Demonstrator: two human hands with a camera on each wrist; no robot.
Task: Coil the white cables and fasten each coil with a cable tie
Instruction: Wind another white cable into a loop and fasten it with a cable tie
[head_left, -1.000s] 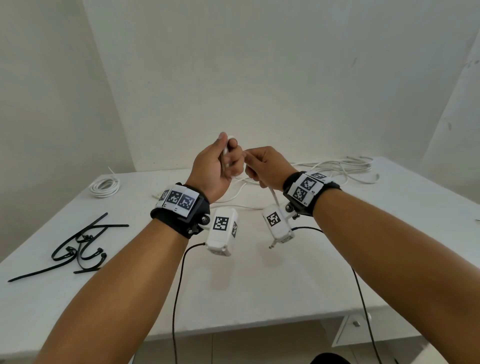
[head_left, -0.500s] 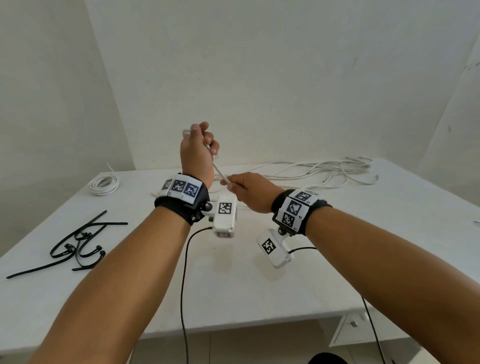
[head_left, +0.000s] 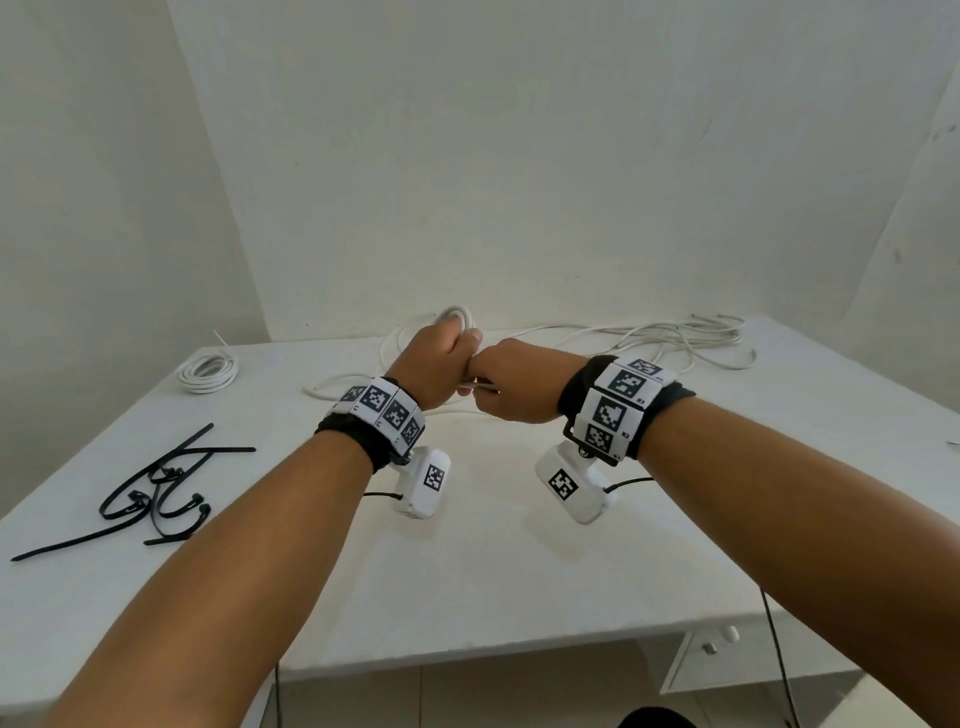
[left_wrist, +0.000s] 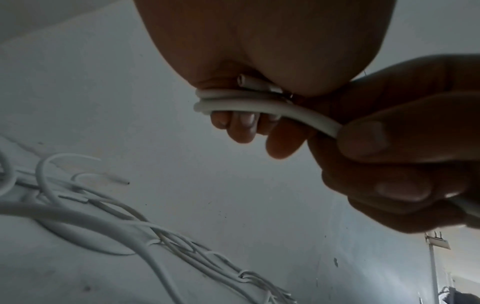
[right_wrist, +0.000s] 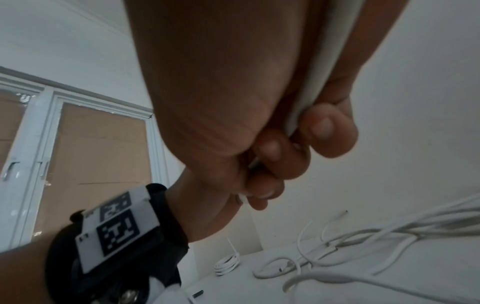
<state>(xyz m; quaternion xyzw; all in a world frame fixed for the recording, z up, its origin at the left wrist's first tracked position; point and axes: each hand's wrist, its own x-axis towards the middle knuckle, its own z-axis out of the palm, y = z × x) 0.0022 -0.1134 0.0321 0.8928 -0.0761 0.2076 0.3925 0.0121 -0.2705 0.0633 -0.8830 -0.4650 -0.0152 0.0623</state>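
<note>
Head view: left hand (head_left: 434, 364) and right hand (head_left: 511, 387) both clenched around white cable (left_wrist: 259, 102), mid-table (head_left: 519, 571).

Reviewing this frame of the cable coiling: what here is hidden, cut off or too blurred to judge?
- Head view: the turns in the left hand are mostly hidden by its fingers; only a loop of the white cable shows above.
- Left wrist view: the right hand covers where the cable runs on.
- Head view: whether the finished coil is tied is too small to tell.
- Right wrist view: the loose cables are cut by the right edge.
</note>
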